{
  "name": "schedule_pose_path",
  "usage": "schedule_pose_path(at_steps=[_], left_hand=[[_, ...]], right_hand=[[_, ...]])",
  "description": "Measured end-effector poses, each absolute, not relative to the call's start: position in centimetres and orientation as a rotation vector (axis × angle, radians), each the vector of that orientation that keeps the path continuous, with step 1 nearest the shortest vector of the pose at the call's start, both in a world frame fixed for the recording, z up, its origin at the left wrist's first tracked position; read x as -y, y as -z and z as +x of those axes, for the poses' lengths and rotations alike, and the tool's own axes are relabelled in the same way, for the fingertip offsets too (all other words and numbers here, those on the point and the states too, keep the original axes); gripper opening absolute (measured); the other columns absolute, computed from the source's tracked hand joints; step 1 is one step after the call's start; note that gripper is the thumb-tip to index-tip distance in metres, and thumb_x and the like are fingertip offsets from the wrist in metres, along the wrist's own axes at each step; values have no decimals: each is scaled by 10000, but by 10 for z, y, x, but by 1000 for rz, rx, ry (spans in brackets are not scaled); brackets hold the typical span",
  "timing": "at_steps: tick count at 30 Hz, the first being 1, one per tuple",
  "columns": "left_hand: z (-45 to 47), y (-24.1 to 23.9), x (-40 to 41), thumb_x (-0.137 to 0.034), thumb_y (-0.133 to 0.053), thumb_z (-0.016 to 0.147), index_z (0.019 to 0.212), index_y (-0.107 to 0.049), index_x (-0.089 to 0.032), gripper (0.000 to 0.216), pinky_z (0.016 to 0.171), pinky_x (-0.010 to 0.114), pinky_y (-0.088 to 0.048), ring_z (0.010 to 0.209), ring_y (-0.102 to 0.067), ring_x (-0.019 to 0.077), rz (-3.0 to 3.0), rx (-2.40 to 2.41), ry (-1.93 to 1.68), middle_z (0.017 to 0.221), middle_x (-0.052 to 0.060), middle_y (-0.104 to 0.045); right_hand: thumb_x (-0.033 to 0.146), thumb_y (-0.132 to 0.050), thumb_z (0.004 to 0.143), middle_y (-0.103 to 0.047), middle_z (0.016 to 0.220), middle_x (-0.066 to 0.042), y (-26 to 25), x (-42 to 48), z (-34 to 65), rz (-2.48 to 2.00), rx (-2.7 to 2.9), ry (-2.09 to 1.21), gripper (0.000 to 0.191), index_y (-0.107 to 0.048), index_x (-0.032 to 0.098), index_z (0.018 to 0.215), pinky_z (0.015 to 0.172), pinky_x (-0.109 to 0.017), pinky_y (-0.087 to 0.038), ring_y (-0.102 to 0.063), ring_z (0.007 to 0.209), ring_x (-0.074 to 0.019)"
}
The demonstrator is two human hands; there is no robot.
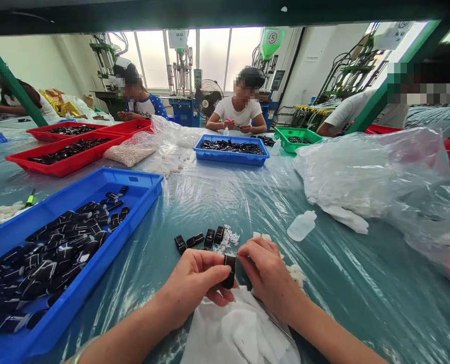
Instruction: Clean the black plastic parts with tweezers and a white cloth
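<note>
My left hand (190,280) is closed around a small glossy black plastic piece (230,271), which stands upright between thumb and fingers. Close to its right side is my right hand (264,265), fingertips pinched together; whatever they may hold is hidden. Below both hands lies a crumpled white cloth (228,333). Just beyond them are several similar black pieces (209,237), beside a little heap of white shavings (228,237). White wads (296,275) lie partly behind my right hand.
A large blue tray (143,182) of black pieces stands at left. A translucent bottle (302,226) lies at right, near a big plastic bag (376,172). Farther back are red trays (63,164), a smaller blue tray (232,157), a green tray (300,146) and several seated people.
</note>
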State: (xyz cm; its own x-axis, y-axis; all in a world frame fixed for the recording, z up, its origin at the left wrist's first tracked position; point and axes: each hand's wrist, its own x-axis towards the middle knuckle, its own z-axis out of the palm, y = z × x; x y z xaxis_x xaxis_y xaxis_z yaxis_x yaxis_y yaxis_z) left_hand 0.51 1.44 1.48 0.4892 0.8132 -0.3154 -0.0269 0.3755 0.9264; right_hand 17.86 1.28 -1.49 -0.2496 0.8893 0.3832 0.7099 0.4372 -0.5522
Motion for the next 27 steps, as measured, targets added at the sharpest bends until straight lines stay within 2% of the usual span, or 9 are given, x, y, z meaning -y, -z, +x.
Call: schedule_pose_path(at_steps=[4,7,10,13,17,21,27], left_hand=[[5,-14,-12,-325,-624,727,739,-683,-86,246,489,170,-462,556,-598,107,1059,-865,-605,703,70,-640],[5,-12,-10,-316,-619,732,757,-687,-85,242,492,174,-466,559,-595,107,1076,-827,-583,705,68,-636],[6,-11,-9,-318,-624,727,737,-678,-82,243,490,174,-466,556,-592,106,1092,-799,-571,716,74,-639],[8,-11,-8,-326,-631,720,730,-669,-80,249,494,176,-466,557,-585,104,1106,-795,-560,709,69,-629],[10,-10,-6,-338,-629,721,717,-657,-88,251,508,180,-466,559,-571,98,1128,-793,-534,668,41,-588],[10,-10,-4,-336,-619,730,737,-655,-96,243,514,180,-461,561,-561,93,1155,-782,-529,669,29,-569],[9,-13,-4,-340,-617,727,719,-650,-91,252,505,184,-451,546,-541,90,1159,-774,-555,640,20,-542]], right_hand=[[235,-485,832,-593,670,-21,8,-7,185,-1340,1848,-574,173,-593,189,704,673,-325,-412,-533,674,-169],[303,-591,763,-644,703,-28,3,-4,188,-1334,1665,-766,137,-648,185,724,625,-291,-456,-579,670,-167],[347,-658,699,-642,658,-29,-3,0,187,-1295,1505,-934,177,-678,175,669,568,-266,-471,-581,623,-156],[335,-694,662,-631,649,-23,-8,4,184,-1246,1394,-1039,152,-700,188,623,574,-256,-479,-575,626,-145],[297,-703,661,-621,651,-26,-13,9,178,-1207,1336,-1107,109,-720,212,595,589,-259,-483,-566,635,-142],[274,-710,656,-634,659,-40,-13,12,178,-1182,1360,-1120,57,-749,232,663,596,-282,-491,-574,640,-159],[206,-690,675,-663,714,-42,-13,14,180,-1100,1458,-1056,90,-747,246,733,615,-285,-500,-613,682,-172]])
